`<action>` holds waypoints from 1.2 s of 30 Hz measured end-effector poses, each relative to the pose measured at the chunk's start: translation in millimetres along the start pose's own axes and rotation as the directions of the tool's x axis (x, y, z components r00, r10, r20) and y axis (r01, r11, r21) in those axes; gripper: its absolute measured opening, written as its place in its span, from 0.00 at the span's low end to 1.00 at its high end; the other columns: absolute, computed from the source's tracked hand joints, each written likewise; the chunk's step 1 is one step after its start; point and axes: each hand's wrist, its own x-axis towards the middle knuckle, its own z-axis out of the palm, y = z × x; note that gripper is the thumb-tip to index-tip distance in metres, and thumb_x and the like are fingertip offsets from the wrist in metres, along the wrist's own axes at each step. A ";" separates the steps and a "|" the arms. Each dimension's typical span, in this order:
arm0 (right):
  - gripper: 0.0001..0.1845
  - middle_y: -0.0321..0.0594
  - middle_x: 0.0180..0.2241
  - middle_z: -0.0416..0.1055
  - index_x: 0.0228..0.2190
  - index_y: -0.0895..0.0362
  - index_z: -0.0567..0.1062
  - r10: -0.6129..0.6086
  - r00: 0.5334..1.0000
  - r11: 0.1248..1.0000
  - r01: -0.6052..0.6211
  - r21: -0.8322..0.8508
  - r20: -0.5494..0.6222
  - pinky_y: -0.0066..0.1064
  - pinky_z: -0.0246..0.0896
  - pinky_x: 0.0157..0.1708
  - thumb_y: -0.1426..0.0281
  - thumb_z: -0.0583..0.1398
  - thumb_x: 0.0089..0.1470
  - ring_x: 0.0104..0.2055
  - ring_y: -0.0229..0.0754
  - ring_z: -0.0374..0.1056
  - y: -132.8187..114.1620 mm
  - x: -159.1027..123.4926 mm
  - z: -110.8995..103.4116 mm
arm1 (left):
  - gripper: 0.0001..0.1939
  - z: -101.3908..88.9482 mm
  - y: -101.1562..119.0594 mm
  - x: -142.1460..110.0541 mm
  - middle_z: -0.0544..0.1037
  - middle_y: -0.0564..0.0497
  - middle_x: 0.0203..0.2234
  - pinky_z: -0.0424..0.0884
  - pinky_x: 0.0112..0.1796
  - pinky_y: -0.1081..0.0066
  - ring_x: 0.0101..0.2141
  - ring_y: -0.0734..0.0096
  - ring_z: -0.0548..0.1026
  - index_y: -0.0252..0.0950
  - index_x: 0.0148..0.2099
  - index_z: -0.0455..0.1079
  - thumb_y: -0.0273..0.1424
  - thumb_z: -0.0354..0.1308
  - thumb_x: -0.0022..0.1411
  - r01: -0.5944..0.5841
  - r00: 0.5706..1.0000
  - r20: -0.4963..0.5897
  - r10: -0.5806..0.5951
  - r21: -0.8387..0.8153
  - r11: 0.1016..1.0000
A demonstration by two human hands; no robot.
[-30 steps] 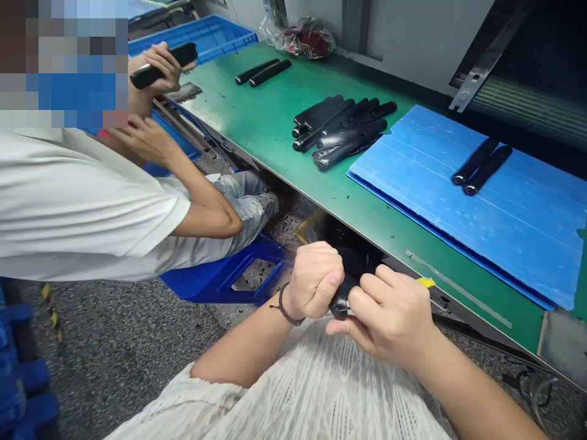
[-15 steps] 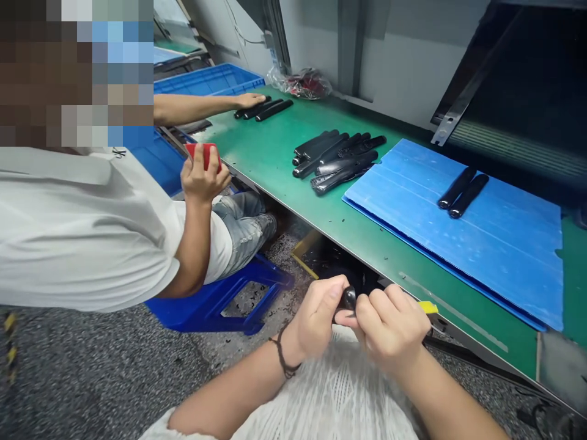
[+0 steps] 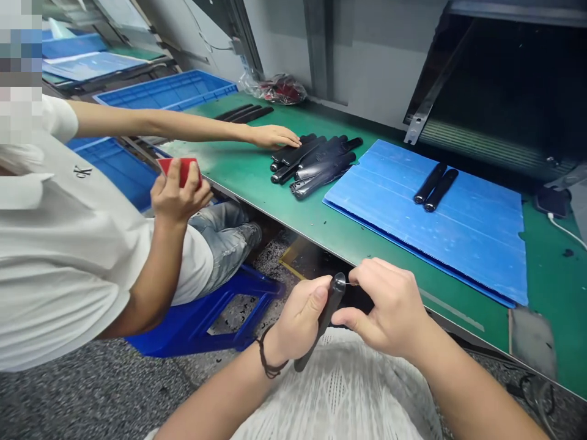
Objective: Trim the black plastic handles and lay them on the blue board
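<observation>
My left hand [image 3: 300, 318] is closed around a long black plastic handle piece [image 3: 326, 318], held in front of my lap below the bench edge. My right hand [image 3: 389, 308] is closed in a pinch at the piece's rounded upper end, gripping a thin metal tool whose tip just shows. A pile of several similar black pieces [image 3: 312, 160] lies on the green bench [image 3: 257, 171]. Two more black pieces [image 3: 435, 183] rest side by side on a blue corrugated sheet [image 3: 458, 226].
A co-worker in a white shirt sits at my left on a blue stool [image 3: 206, 311], one hand [image 3: 275, 135] reaching to the pile, the other holding a red object [image 3: 178, 168]. Blue crates [image 3: 165, 91] stand behind. A plastic bag [image 3: 277, 88] lies at the bench's back.
I have raised and tilted the black piece so more of its length shows. The co-worker's arm has moved from the far pieces to the pile. The camera view has shifted right.
</observation>
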 end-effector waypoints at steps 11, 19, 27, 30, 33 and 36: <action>0.27 0.36 0.23 0.57 0.23 0.53 0.64 -0.153 0.982 0.938 0.109 -0.330 -0.109 0.36 0.37 0.27 0.49 0.56 0.68 0.28 0.41 0.47 0.2 3.6 7.5 | 0.29 9.3 2.1 1.1 0.64 0.52 0.23 0.56 0.29 0.68 0.26 0.71 0.58 0.36 0.29 0.63 0.50 0.44 0.76 0.036 0.995 -0.086 -0.040 -0.055 0.998; 0.28 0.38 0.23 0.58 0.24 0.53 0.65 -0.137 0.979 0.909 0.064 -0.411 -0.150 0.38 0.38 0.28 0.48 0.51 0.70 0.29 0.43 0.48 -0.9 -5.6 20.6 | 0.29 12.7 6.3 8.2 0.65 0.52 0.24 0.57 0.28 0.69 0.26 0.72 0.58 0.35 0.29 0.64 0.51 0.46 0.75 0.071 0.990 -0.116 -0.083 -0.107 0.992; 0.30 0.39 0.24 0.60 0.26 0.53 0.67 -0.117 0.993 0.941 0.101 -0.323 -0.032 0.38 0.38 0.29 0.45 0.50 0.69 0.30 0.43 0.49 -5.3 -21.9 38.4 | 0.32 12.4 6.7 18.5 0.60 0.54 0.20 0.53 0.23 0.69 0.22 0.75 0.55 0.36 0.25 0.61 0.57 0.51 0.71 0.146 0.944 -0.261 -0.201 -0.216 0.965; 0.30 0.39 0.25 0.60 0.26 0.54 0.67 -0.101 0.995 0.951 0.095 -0.295 -0.006 0.38 0.38 0.30 0.45 0.50 0.69 0.30 0.43 0.49 -7.0 -27.3 41.3 | 0.32 13.0 5.7 25.9 0.61 0.54 0.19 0.54 0.22 0.70 0.20 0.76 0.57 0.37 0.24 0.61 0.57 0.52 0.70 0.151 0.931 -0.275 -0.241 -0.311 0.938; 0.30 0.38 0.25 0.61 0.26 0.54 0.67 -0.095 0.995 0.959 0.098 -0.267 0.021 0.38 0.38 0.30 0.45 0.49 0.70 0.30 0.43 0.49 -8.1 -31.1 42.0 | 0.33 14.6 7.8 33.6 0.60 0.55 0.17 0.56 0.20 0.71 0.19 0.77 0.57 0.38 0.24 0.60 0.59 0.53 0.68 0.143 0.922 -0.280 -0.268 -0.395 0.907; 0.30 0.38 0.25 0.61 0.25 0.54 0.66 -0.082 0.996 0.967 0.088 -0.240 0.034 0.37 0.39 0.30 0.47 0.48 0.71 0.30 0.42 0.49 -8.2 -33.0 41.4 | 0.34 16.4 10.4 39.3 0.59 0.56 0.16 0.56 0.19 0.72 0.18 0.77 0.57 0.38 0.24 0.59 0.62 0.53 0.67 0.154 0.916 -0.278 -0.290 -0.423 0.893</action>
